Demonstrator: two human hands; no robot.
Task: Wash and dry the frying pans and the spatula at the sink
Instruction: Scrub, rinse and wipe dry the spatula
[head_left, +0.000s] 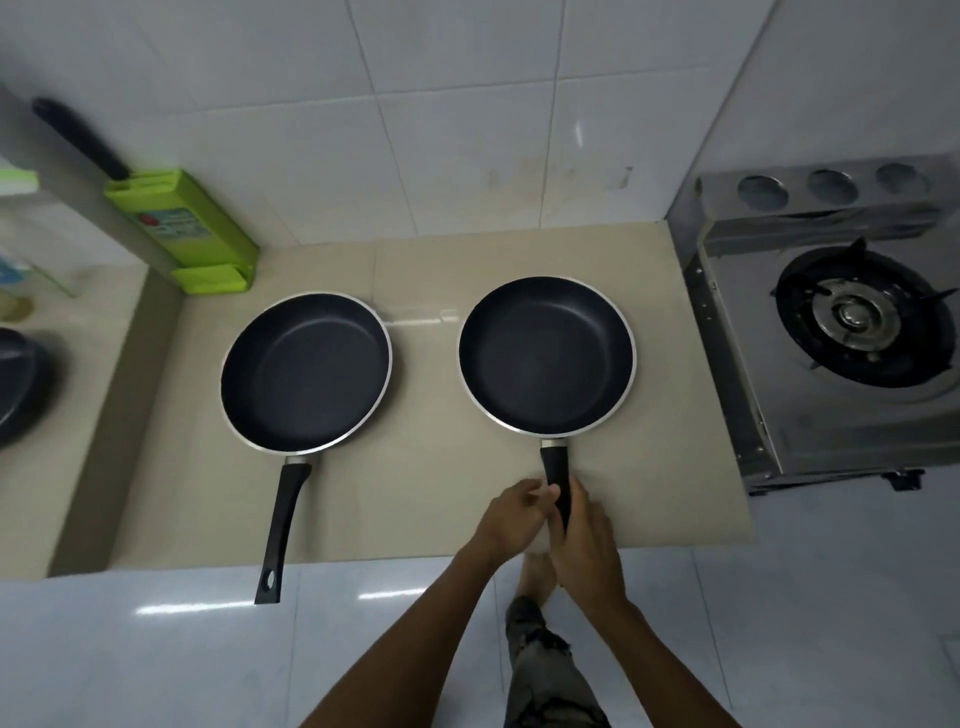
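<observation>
A gas stove (841, 332) is set at the right end of the beige counter (431, 499), well apart from a green knife block (192, 234) propped at the back left, from which a black handle (83, 137) projects. A dark rounded object (21, 384) is cut off by the left edge; what it is cannot be told. Two frying pans are laid side by side on the counter, apart, both seen to be empty. The left pan (306, 371) is untouched, its handle overhanging the counter's front edge. The right pan (548, 356) is held by its black handle: the right hand (584, 545) is wrapped around it from the right, and the left hand (511, 517) is pressed against it from the left, fingers curled.
</observation>
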